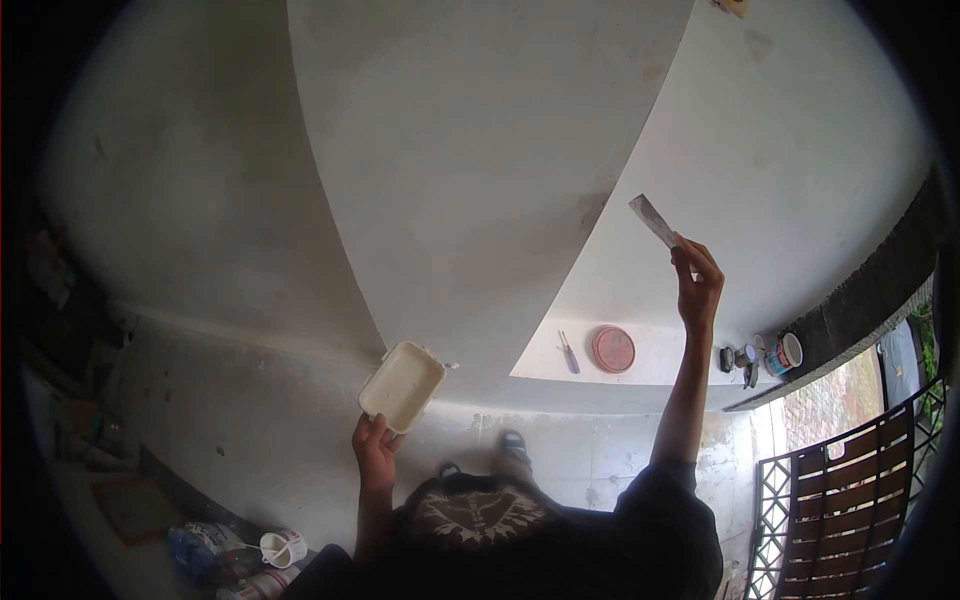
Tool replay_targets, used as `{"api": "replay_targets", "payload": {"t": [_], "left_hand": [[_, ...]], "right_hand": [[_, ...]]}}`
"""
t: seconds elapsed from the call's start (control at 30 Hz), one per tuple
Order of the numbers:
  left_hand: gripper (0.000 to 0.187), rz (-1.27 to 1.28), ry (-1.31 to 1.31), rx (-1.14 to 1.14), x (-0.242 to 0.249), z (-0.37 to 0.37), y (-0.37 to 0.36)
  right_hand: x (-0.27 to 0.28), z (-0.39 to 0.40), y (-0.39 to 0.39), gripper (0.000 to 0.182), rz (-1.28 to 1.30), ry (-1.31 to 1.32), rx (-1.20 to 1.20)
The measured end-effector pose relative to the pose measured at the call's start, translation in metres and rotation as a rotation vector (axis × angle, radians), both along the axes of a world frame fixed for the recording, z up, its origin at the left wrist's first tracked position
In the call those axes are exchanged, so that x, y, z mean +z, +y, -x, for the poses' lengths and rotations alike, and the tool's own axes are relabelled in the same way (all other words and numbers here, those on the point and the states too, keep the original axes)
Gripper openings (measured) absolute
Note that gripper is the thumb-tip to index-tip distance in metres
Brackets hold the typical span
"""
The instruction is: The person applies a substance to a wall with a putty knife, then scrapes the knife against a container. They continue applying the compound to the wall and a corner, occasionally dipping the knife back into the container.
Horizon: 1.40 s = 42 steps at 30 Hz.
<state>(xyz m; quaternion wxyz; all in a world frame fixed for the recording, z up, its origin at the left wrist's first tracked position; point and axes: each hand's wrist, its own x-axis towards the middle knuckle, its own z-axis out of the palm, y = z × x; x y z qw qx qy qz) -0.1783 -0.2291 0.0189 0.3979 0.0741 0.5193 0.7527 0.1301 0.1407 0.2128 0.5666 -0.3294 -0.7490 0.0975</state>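
Note:
My left hand (374, 450) is closed on the near end of a shallow cream-coloured tray (403, 388), with the thumb over its rim. Pale material coats the inside of the tray. Raised to the right, my right hand (699, 272) grips a putty knife (653, 220) by its lower end, and the flat grey blade points up and left. Behind the blade is the white wall (780, 190), close to the corner edge of a grey pillar (470, 150). Fingers cover the knife's handle.
On a white ledge lie a screwdriver-like tool (569, 353) and a round reddish lid (613, 349). Further right stand a paint bucket (784, 354) and small cans (745, 356). A slatted gate (850, 490) is at lower right. A white pail (283, 548) sits on the floor at lower left.

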Motion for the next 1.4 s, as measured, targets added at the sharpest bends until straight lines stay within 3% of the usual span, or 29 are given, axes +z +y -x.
{"api": "replay_targets", "payload": {"t": [0.1,0.17,0.23,0.4,0.63,1.03,1.23,1.3,1.4], "left_hand": [[0.048,0.019,-0.003,-0.018,0.002,0.002,0.0],[0.048,0.012,-0.002,-0.037,0.006,0.004,0.001],[0.048,0.004,0.0,-0.05,0.006,0.006,0.001],[0.05,-0.054,0.003,-0.073,0.006,0.006,0.0],[0.051,-0.043,0.002,-0.097,0.002,0.009,0.0],[0.048,-0.044,-0.024,-0.032,0.001,0.003,0.001],[0.047,-0.026,-0.017,-0.078,-0.002,0.008,-0.001],[0.047,-0.029,-0.023,-0.068,0.0,0.007,0.0],[0.047,-0.069,-0.023,-0.079,0.003,0.005,0.001]], "right_hand": [[-0.005,0.023,-0.034,0.032,-0.426,-0.204,-0.14],[-0.017,0.035,-0.035,0.037,-0.669,-0.232,-0.08],[-0.023,0.041,-0.03,0.035,-0.824,-0.33,-0.025],[-0.022,0.035,0.006,0.037,-0.937,-0.5,-0.007],[-0.026,0.032,0.051,0.043,-0.886,-0.71,-0.062],[-0.05,-0.021,0.023,0.051,-0.798,-0.672,-0.177],[-0.052,0.012,-0.047,0.047,-0.533,-0.295,-0.249],[-0.057,0.035,-0.068,0.047,-0.563,-0.162,-0.316],[-0.081,0.065,-0.081,0.053,-0.432,-0.099,-0.341]]}}
